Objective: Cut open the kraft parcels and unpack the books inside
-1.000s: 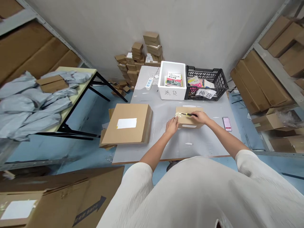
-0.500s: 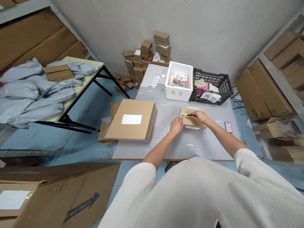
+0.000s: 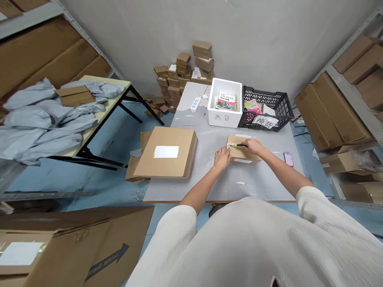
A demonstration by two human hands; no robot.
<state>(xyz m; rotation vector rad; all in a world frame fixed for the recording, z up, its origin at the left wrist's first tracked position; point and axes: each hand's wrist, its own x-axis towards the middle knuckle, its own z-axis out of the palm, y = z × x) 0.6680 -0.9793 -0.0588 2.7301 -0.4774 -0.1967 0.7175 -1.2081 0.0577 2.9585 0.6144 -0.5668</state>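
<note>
A small cardboard box (image 3: 247,156) lies on the grey-topped table (image 3: 209,187), just in front of the two bins. My right hand (image 3: 252,146) is closed round a dark, thin knife (image 3: 239,145), whose tip points left over the tape on the box's top. Against the box's left end rests my left hand (image 3: 222,157), fingers spread near the knife tip. A larger flat carton (image 3: 163,165) with a white label sits at the table's left side.
Behind the small box stand a white bin (image 3: 224,119) and a black crate (image 3: 283,105), both holding booklets. A phone (image 3: 289,160) lies to the right. Grey parcels (image 3: 44,115) cover the left table; a big carton (image 3: 119,239) is at lower left.
The view has shifted slightly. Both hands stay at the small box, with the knife in nearly the same place.
</note>
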